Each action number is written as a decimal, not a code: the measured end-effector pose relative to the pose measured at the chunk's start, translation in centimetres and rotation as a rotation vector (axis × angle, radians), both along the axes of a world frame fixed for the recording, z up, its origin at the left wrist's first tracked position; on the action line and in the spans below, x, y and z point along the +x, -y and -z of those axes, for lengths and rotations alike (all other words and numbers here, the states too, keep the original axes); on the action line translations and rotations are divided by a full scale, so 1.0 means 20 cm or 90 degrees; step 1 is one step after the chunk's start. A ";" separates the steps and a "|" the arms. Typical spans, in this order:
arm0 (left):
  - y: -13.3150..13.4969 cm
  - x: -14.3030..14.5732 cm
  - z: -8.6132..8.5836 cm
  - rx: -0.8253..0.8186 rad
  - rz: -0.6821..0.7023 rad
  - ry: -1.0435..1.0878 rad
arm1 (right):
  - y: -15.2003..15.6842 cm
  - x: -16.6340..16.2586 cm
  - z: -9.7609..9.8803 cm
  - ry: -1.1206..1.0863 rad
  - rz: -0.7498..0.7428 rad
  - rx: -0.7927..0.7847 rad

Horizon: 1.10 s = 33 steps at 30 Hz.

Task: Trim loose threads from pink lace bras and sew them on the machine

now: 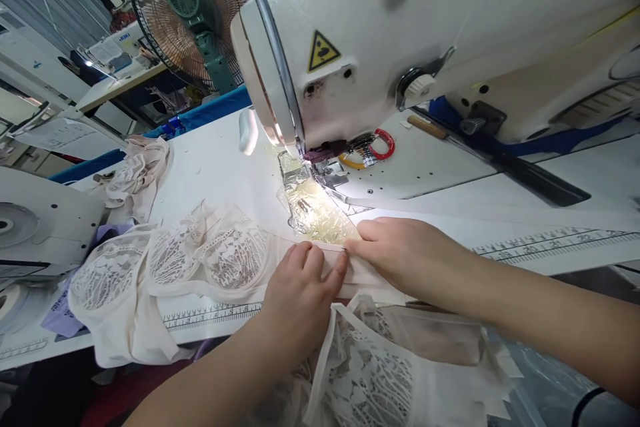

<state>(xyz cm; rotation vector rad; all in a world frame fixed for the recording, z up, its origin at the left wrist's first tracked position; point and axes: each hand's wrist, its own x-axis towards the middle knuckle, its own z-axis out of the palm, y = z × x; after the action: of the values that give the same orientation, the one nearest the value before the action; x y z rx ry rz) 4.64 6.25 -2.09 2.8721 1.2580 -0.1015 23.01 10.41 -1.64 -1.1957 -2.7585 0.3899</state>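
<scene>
My left hand point(304, 293) presses bent fingers onto the band of a pale lace bra point(235, 257) lying along the table's front. My right hand point(407, 257) pinches the edge of the same band, its fingertips close to those of my left. The held edge lies in front of the sewing machine's point(345, 73) needle area, over a shiny yellowish taped plate point(317, 210) lit by the lamp. More pale lace bras point(385, 373) hang over the front edge below my hands. The undersides of my fingers are hidden.
Red-handled snips point(384, 145) and a wooden-handled tool point(427, 127) lie behind the needle. Folded pale garments point(145, 177) sit at the left, near a second white machine point(40, 230). Printed rulers point(215, 315) run along the front edge. A large fan point(193, 10) stands behind.
</scene>
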 end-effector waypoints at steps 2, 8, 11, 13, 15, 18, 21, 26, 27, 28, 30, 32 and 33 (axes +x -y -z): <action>0.00 0.00 0.01 0.002 -0.003 0.001 | 0.01 0.04 -0.01 0.025 0.009 -0.009; 0.01 0.01 0.01 0.048 -0.015 0.031 | 0.01 0.11 0.02 -0.007 0.055 0.025; 0.01 0.05 -0.01 0.022 0.014 0.082 | 0.00 0.10 0.05 -0.030 0.038 0.037; 0.02 0.08 -0.01 -0.005 0.030 0.093 | 0.00 0.09 0.07 -0.048 0.016 0.037; 0.02 0.11 0.00 -0.008 0.023 0.080 | 0.00 0.08 0.08 -0.058 -0.001 0.031; 0.04 0.14 0.01 -0.021 -0.033 0.048 | -0.01 0.06 0.09 -0.058 -0.010 0.025; 0.04 0.16 0.02 -0.057 -0.067 0.030 | -0.02 0.05 0.09 -0.048 -0.018 0.019; 0.03 0.16 0.00 -0.084 -0.077 -0.001 | -0.02 0.07 0.05 -0.043 -0.018 0.001; 0.03 0.16 0.00 -0.084 -0.078 -0.007 | -0.02 0.08 0.04 -0.035 -0.018 -0.003; 0.03 0.16 0.00 -0.084 -0.077 -0.012 | -0.01 0.10 0.03 -0.026 -0.017 -0.006; 0.03 0.16 0.00 -0.081 -0.069 -0.016 | -0.01 0.14 0.02 -0.003 -0.010 -0.011; 0.03 0.16 0.01 -0.078 -0.061 -0.014 | 0.00 0.18 0.02 0.018 0.004 -0.013; 0.03 0.16 0.01 -0.077 -0.059 -0.012 | 0.01 0.19 0.02 0.022 0.009 -0.011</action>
<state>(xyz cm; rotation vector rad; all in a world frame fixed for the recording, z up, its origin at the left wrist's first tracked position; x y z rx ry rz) 7.76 5.62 -2.33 2.7137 1.3368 -0.1979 26.90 10.28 -2.09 -1.2372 -2.7787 0.3960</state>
